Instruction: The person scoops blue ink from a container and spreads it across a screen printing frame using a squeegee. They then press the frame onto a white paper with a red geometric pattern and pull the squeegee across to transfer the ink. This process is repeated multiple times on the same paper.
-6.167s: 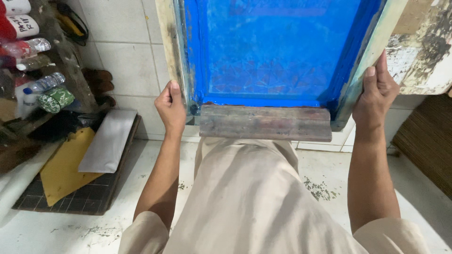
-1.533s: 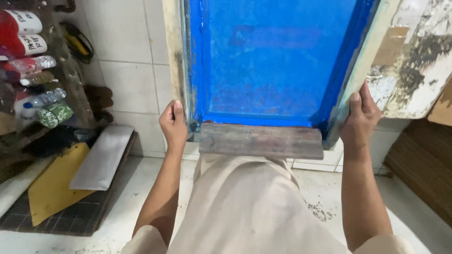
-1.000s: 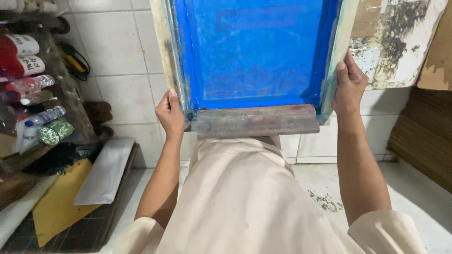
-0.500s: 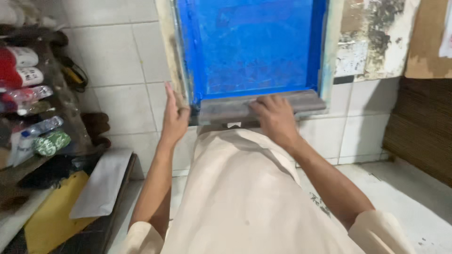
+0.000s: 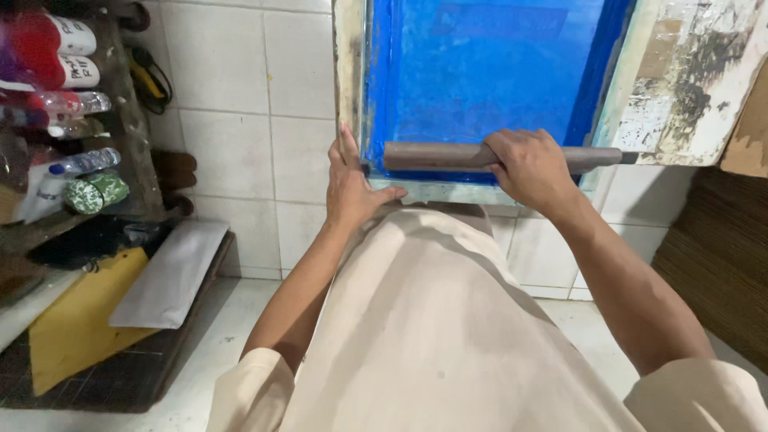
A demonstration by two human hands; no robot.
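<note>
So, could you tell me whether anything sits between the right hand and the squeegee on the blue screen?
Nothing visible does: the right hand is wrapped around the squeegee, which lies across the blue screen. The left hand rests on the frame's lower left corner, clear of the squeegee.

A long grey-brown squeegee (image 5: 448, 156) lies crosswise on the near end of the blue-meshed, pale-framed printing screen (image 5: 480, 72).

Blue screen (image 5: 480, 72), brown squeegee (image 5: 432, 156)
</note>
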